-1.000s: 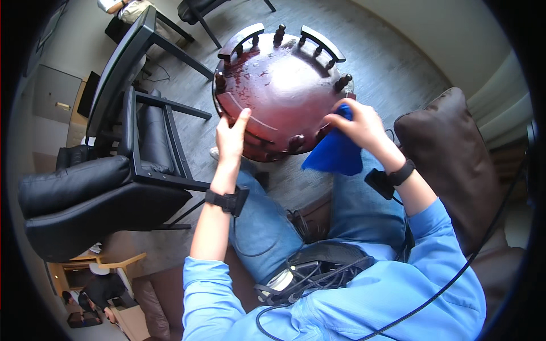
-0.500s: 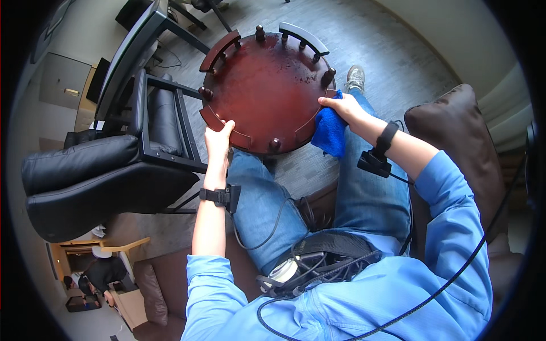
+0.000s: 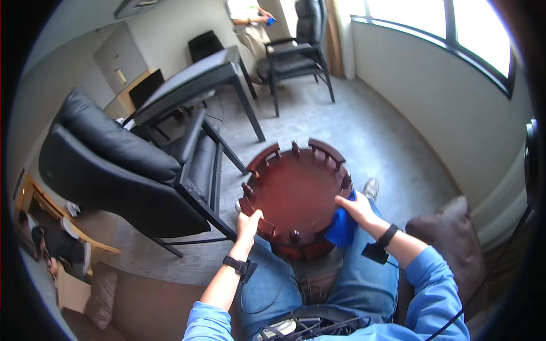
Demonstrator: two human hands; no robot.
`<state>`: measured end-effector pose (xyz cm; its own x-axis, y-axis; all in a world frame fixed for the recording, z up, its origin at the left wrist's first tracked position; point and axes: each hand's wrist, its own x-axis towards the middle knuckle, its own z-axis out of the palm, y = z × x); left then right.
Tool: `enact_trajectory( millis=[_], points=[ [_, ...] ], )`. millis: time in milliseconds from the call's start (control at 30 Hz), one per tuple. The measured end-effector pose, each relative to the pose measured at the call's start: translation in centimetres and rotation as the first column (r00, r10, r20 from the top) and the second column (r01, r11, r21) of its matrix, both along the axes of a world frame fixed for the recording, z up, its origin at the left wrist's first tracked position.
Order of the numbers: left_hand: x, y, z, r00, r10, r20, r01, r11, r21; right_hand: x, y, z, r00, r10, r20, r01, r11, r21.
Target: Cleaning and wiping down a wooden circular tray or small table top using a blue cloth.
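View has tilted up since the earlier frame: the round wooden table (image 3: 296, 193) sits lower before us, just beyond our knees, and the window (image 3: 478, 34) shows. Our left hand (image 3: 248, 226) grips the curved rail (image 3: 265, 226) at the table's near-left edge, thumb on top, fingertips hidden. Our right hand (image 3: 357, 209) pinches the blue cloth (image 3: 340, 228) at the right edge, other fingers obscured. We judge: keep the left firm, gather the hanging cloth, press it evenly.

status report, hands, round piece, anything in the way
Left hand gripping round red piece, left side. Right hand at right side with blue cloth. Black armchair close on left.
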<state>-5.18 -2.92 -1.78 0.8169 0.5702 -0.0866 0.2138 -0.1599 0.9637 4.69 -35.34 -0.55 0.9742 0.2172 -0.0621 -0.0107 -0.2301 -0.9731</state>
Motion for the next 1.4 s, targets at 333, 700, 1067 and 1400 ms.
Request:
enact_trajectory(
  millis=[333,700,1067,1400],
  points=[
    [1.2,-0.5,-2.5,0.982,0.191,-0.01,-0.165,0.871,0.462,3.1,-0.1,2.1,0.99,0.025,0.137,0.003,0.979,-0.203],
    [-0.4,-7.2,1.0,0.978,0.211,-0.006,-0.177,0.837,0.518,9.1,-6.9,-9.4,0.914,0.16,-0.372,0.156,0.709,0.688],
    [3.2,-5.8,2.5,0.964,-0.163,-0.209,0.265,0.577,0.773,5.2,1.1,-3.5,0.571,0.118,0.812,0.346,0.863,-0.369],
    [4.2,-5.6,1.0,0.959,-0.166,-0.231,0.283,0.479,0.831,6.8,0.2,-4.9,0.516,0.193,0.835,0.318,0.861,-0.396]
  ],
)
